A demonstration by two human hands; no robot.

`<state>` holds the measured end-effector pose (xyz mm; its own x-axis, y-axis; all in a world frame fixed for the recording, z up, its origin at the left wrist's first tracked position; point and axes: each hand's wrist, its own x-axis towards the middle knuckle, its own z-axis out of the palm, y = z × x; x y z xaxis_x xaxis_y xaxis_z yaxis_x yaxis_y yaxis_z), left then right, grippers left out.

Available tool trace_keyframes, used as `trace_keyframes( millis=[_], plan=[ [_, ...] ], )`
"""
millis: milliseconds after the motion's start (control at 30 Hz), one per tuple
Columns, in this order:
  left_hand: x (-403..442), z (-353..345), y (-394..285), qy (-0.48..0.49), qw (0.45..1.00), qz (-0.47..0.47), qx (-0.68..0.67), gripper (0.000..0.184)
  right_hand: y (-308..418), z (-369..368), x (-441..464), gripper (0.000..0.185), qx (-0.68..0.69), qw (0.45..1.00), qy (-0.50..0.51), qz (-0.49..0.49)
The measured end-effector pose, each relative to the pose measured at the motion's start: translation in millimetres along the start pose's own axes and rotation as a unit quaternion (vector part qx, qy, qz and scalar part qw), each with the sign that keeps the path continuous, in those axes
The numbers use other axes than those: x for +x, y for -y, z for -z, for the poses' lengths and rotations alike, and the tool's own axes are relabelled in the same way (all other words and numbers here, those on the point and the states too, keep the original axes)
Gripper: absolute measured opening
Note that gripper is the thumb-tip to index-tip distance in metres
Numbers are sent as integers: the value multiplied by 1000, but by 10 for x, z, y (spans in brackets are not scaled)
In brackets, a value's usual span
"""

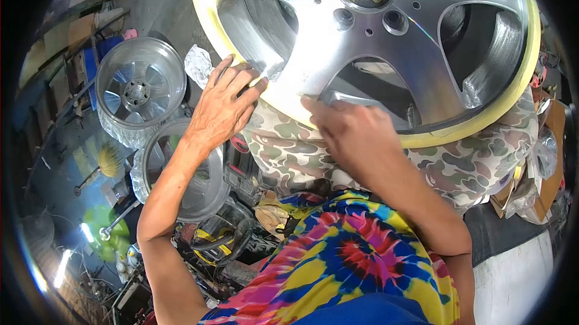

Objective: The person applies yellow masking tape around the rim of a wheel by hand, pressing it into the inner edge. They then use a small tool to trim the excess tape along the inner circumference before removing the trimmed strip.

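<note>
A large silver alloy wheel (368, 41) lies face up, with yellow tape (464, 132) around its rim. It rests on a camouflage cloth (289, 150). My left hand (228, 99) lies on the taped edge at the wheel's lower left, its fingers spread. At the lower edge, near the base of a spoke, my right hand (356, 129) is bent over the rim with its fingers curled together. That hand is blurred, and whatever is under its fingertips cannot be made out.
Two more wheels, one (142, 84) at the left and another (205, 186) below it, stand near a crumpled white wad (198, 64). A black and yellow tool (220, 240), a brush (108, 161) and a green fan (105, 231) are lower left. Cardboard (550, 156) is at the right.
</note>
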<state>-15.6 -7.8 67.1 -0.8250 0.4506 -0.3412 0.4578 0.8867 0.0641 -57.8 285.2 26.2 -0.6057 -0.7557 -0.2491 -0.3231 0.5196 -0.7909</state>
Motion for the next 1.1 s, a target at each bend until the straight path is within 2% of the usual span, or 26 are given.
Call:
trace_keyframes(
  millis=[33,100,167,233,333,433,467,533,733,867,933,1000,1100],
  plan=[
    [0,-1,-3,0,1000,0,-2,51,-40,65,-28,46,-2,1000,1,0],
    [-3,-6,-13,-1,1000,7,-10,52,-122,193,-42,26,76,993,-81,40],
    [-16,-3,-39,-1,1000,14,-17,54,-171,231,-68,20,90,991,-89,37],
    [-1,-3,-70,7,1000,21,-7,53,-212,255,-107,19,36,998,-3,47],
    [-13,-38,-131,-2,1000,23,-14,52,-198,196,-145,17,-31,998,47,28],
    [-21,-97,-212,-15,1000,23,-10,52,-165,114,-131,17,-99,993,41,47],
    [-42,-160,-232,-27,999,26,-6,52,-157,101,-123,17,-99,993,40,48],
    [-33,-194,-308,-39,999,27,-5,48,-154,91,-95,29,-95,992,69,48],
    [-32,-295,-534,-53,998,44,-2,47,-183,85,-81,30,-124,987,79,68],
    [-22,-317,-700,-49,996,66,-23,48,-216,79,-81,31,-124,986,77,77],
    [-9,-343,-790,-45,996,68,-29,49,-197,112,-84,24,-108,988,84,69],
    [2,-390,-864,-51,994,74,-58,62,-227,99,-83,26,-97,990,81,69],
    [22,-264,-863,-56,990,63,-109,53,-257,137,-90,29,-67,992,87,57]
  ],
)
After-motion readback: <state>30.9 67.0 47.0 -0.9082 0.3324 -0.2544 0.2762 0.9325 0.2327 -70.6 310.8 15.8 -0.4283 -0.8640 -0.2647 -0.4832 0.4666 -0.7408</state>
